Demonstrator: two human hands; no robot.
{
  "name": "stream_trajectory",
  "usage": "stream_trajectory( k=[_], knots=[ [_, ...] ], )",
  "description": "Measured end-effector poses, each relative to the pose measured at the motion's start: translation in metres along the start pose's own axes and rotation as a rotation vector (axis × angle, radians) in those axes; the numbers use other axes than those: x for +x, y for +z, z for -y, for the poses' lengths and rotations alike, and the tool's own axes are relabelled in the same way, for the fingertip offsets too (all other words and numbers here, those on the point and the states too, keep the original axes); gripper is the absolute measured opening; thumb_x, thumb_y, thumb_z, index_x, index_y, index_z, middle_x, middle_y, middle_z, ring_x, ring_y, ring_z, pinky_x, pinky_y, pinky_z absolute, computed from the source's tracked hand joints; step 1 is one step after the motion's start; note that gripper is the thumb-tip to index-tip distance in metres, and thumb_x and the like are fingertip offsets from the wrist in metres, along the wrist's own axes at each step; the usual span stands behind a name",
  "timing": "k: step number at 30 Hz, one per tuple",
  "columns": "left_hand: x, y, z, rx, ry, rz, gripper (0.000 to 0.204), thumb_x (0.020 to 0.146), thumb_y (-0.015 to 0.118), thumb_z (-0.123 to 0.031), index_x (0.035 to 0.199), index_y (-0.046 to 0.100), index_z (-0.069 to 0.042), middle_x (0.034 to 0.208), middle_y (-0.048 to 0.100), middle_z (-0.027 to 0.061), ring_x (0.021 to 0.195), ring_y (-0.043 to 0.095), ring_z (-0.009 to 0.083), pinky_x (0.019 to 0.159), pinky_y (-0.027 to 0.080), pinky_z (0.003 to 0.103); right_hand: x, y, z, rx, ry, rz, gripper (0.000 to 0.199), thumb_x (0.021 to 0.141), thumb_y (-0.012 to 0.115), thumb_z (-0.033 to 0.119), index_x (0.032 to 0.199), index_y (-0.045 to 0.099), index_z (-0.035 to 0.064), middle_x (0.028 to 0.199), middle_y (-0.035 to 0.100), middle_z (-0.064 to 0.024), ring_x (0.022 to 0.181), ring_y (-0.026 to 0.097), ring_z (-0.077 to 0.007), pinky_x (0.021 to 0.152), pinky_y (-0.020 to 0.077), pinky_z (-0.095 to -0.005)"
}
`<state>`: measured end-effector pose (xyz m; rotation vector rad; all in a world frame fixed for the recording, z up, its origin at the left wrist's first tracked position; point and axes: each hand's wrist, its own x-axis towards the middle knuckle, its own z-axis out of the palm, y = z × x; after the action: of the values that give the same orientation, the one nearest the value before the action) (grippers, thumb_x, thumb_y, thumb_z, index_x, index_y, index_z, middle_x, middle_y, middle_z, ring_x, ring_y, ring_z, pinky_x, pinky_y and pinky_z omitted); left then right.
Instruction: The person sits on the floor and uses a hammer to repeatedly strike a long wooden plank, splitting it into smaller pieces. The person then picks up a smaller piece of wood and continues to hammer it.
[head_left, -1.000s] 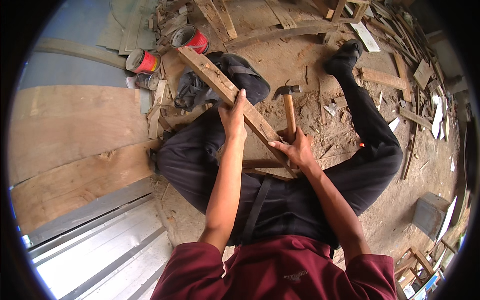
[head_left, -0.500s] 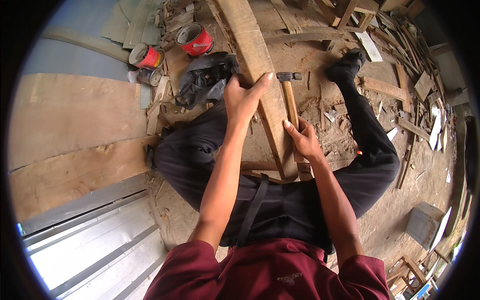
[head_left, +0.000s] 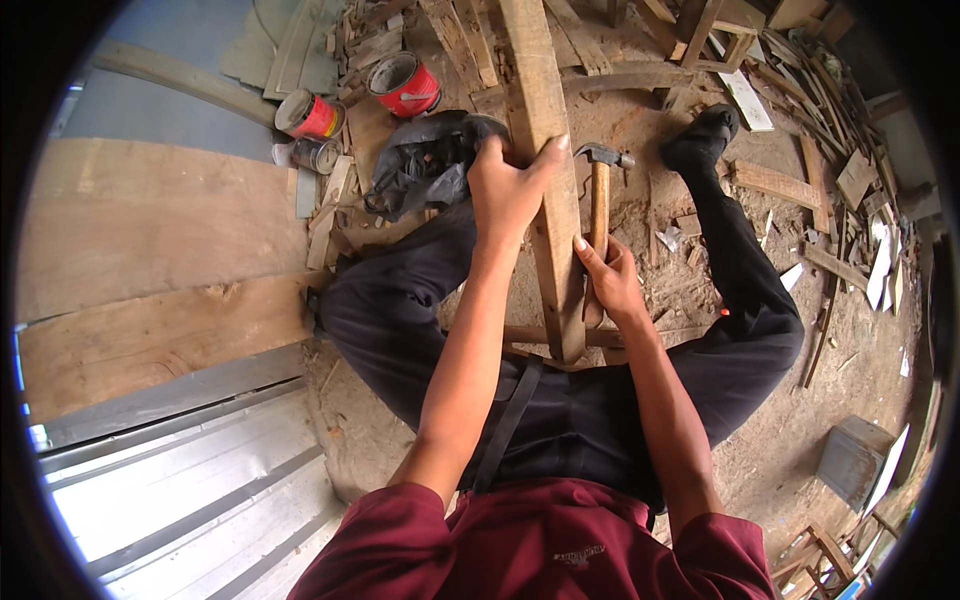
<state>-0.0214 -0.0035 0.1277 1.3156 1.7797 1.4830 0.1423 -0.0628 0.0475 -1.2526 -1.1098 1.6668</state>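
A long wooden beam [head_left: 541, 90] runs away from my lap between my legs, its near end close to my waist. My left hand [head_left: 510, 190] grips it around the middle, thumb lying over the top face. My right hand [head_left: 613, 283] is wrapped around the wooden handle of a claw hammer [head_left: 600, 195], whose dark metal head points away from me. The hammer lies alongside the beam's right side, and my right thumb touches the beam's edge.
A black plastic bag [head_left: 420, 165] lies left of the beam, with red cans [head_left: 403, 85] beyond it. Wood scraps [head_left: 775, 183] litter the floor at right. A grey metal box [head_left: 855, 460] stands at lower right. Broad boards [head_left: 160, 345] lie at left.
The beam's far end has swung right, so it points more nearly straight ahead. My left hand has shifted right with it, and the hammer has turned more upright in view.
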Motion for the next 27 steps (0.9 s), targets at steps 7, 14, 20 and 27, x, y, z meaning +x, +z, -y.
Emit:
stream_trajectory(
  k=[7,14,20,27],
  knots=[
    [-0.014,0.002,0.06,-0.613,-0.459,-0.056,0.072,0.09,0.051,-0.068,0.111,0.062,0.0,0.106,0.062,0.0072,0.098,0.056,0.0149,0.088,0.044,0.031,-0.008,0.001,-0.031,0.041,-0.066,-0.118,0.027,0.086,0.077,0.018,0.09,0.055,0.0038,0.073,0.056,0.0032,0.065,0.048,-0.0038,0.056,0.0412,-0.0223],
    [-0.024,0.003,0.07,-0.577,-0.563,-0.12,0.072,0.091,0.053,-0.064,0.121,0.057,0.001,0.115,0.06,0.008,0.105,0.055,0.016,0.093,0.043,0.033,-0.017,0.001,-0.029,-0.189,-0.113,-0.098,0.026,0.085,0.076,0.015,0.093,0.055,0.0008,0.073,0.057,-0.0015,0.067,0.052,-0.0085,0.06,0.0458,-0.0273],
    [-0.025,-0.001,0.066,-0.537,-0.591,-0.151,0.068,0.092,0.053,-0.063,0.119,0.058,0.0,0.113,0.06,0.0073,0.103,0.055,0.015,0.09,0.044,0.031,-0.023,0.007,-0.014,-0.406,-0.126,-0.079,0.031,0.083,0.077,0.018,0.096,0.059,-0.0023,0.07,0.056,-0.0069,0.065,0.052,-0.0113,0.06,0.0463,-0.0301],
    [-0.024,-0.009,0.075,-0.601,-0.569,-0.036,0.082,0.09,0.053,-0.065,0.135,0.042,0.003,0.133,0.048,0.0146,0.122,0.047,0.0231,0.103,0.039,0.038,-0.025,0.01,-0.007,-0.461,-0.153,-0.062,0.031,0.082,0.077,0.018,0.098,0.059,-0.0025,0.071,0.06,-0.0119,0.065,0.058,-0.0186,0.062,0.0484,-0.0338]
  ],
)
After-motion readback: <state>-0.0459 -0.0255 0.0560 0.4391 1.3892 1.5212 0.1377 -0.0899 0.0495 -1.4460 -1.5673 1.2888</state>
